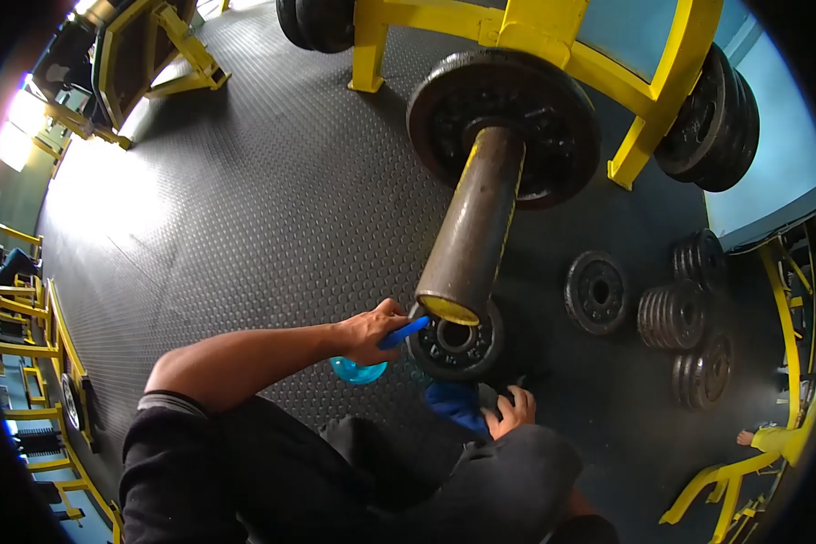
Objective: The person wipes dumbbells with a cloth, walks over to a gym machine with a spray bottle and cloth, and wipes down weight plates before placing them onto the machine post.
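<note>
My left hand (372,332) is closed round a spray bottle with a blue top (403,333) and a light-blue body (358,370). Its blue nozzle is close to the yellow-edged end of a thick metal bar (473,227). Lower down, my right hand (511,412), its fingers bent, is at a dark blue cloth (457,404) beside my knee; the fingers are pressed to the cloth's edge. A weight plate (458,349) lies on the floor under the bar's end. Higher on the bar sits a large dark plate (553,127).
A yellow frame (539,27) carries the bar, with more plates (712,122) at its right. Several plates (671,315) stand or lie on the black floor (272,190) at the right. Someone's yellow sleeve (775,442) shows at far right; yellow machines (59,335) line the left.
</note>
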A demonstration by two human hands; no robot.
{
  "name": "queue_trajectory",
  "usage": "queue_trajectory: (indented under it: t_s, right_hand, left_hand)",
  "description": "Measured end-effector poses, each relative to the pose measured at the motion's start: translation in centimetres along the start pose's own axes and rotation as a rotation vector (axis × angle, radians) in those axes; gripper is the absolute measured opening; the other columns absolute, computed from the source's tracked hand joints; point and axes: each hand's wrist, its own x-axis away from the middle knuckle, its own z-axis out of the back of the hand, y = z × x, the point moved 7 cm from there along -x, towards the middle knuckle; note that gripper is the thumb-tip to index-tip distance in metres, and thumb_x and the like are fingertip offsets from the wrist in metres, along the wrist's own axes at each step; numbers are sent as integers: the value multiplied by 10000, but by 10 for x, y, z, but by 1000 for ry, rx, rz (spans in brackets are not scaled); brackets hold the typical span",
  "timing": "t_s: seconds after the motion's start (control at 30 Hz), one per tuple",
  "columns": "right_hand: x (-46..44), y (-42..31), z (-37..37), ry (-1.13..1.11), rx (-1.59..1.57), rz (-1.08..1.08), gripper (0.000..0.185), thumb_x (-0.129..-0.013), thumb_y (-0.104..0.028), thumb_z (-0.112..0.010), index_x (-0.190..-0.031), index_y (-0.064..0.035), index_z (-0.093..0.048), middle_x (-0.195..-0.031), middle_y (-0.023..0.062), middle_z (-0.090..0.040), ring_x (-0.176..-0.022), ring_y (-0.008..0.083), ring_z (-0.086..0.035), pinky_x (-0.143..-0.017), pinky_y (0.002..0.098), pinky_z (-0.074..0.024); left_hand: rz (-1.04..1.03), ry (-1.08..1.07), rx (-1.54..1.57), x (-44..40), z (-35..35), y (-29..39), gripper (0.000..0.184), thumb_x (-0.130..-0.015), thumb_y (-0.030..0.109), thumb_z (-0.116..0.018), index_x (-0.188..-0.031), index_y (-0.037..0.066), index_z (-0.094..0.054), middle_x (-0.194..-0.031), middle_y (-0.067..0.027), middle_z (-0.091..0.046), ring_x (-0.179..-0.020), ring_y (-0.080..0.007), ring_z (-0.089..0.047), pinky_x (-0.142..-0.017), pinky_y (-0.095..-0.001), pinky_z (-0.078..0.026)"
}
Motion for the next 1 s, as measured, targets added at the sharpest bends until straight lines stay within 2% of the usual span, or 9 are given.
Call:
queue_trajectory:
  t_s: [0.07,0.13,0.33,0.47,0.53,0.6,0.67,0.87,1.0]
  right_hand:
    - [20,16,1,23,-132,-92,344,-758,-291,-725,-1052,-130,-649,-1055,161,-587,-1004,333,-527,-883,473,-414]
    - [17,21,33,-155,-521,-869,303,-763,-162,-688,-1046,-70,-629,-995,168,-608,-959,330,-575,-837,453,-460]
    - [-37,-1,147,302,-1244,-675,372,-793,-125,-659,-1128,12,-576,-972,114,-649,-936,196,-613,-840,365,-487]
    - [-102,41,83,285,-817,-324,319,-842,-106,-619,-1139,1,-573,-1073,131,-631,-956,243,-631,-847,370,-492]
    - [-156,3,47,44,-661,-107,314,-849,-196,-650,-1106,-25,-595,-1180,187,-600,-1098,337,-587,-938,444,-446]
    - [-177,-57,11,104,65,63,330,-864,-294,-626,-1096,-59,-614,-1303,207,-537,-1258,391,-466,-1025,526,-354]
    - [-174,-101,-8,-48,-66,298,370,-867,-354,-593,-1108,-76,-624,-1390,184,-477,-1347,362,-372,-1063,565,-286]
    - [-92,-85,1,-177,-197,595,258,-783,-228,-644,-1011,-108,-649,-1281,76,-589,-1230,291,-504,-976,473,-378]
    - [-124,-29,15,-33,-30,324,294,-819,-252,-624,-1066,-95,-655,-1327,91,-556,-1240,335,-484,-975,505,-387]
  left_hand:
    - [-101,109,-35,2,-13,8,652,-756,242,-648,-1369,120,-461,-1116,-175,-574,-1066,-353,-585,-935,-438,-471]
    - [149,-257,50,5,-22,21,595,-754,253,-618,-1320,113,-501,-1007,-176,-635,-995,-344,-627,-888,-449,-489]
    - [153,-196,-8,-2,-28,20,471,-752,272,-603,-1184,90,-567,-980,-160,-660,-992,-338,-640,-871,-467,-489]
    - [119,-231,-72,-1,-20,44,455,-748,266,-604,-1166,87,-578,-1022,-163,-653,-1029,-325,-629,-902,-465,-479]
    - [134,-320,-140,-1,-21,40,624,-794,324,-659,-1333,69,-473,-1128,-188,-603,-1045,-335,-615,-918,-451,-481]
    - [62,-91,-127,4,-21,19,674,-800,357,-671,-1360,68,-432,-1187,-201,-565,-1094,-351,-584,-947,-447,-465]
    - [-15,128,-109,18,-8,2,726,-807,391,-684,-1387,68,-392,-1246,-213,-528,-1144,-366,-553,-976,-443,-450]
    - [276,397,-56,38,67,-32,765,-816,413,-704,-1398,70,-344,-1319,-212,-451,-1246,-383,-454,-1033,-455,-398]
    - [398,625,-200,47,88,-51,852,-773,486,-740,-1389,47,-348,-1268,-192,-471,-1185,-360,-504,-981,-444,-439]
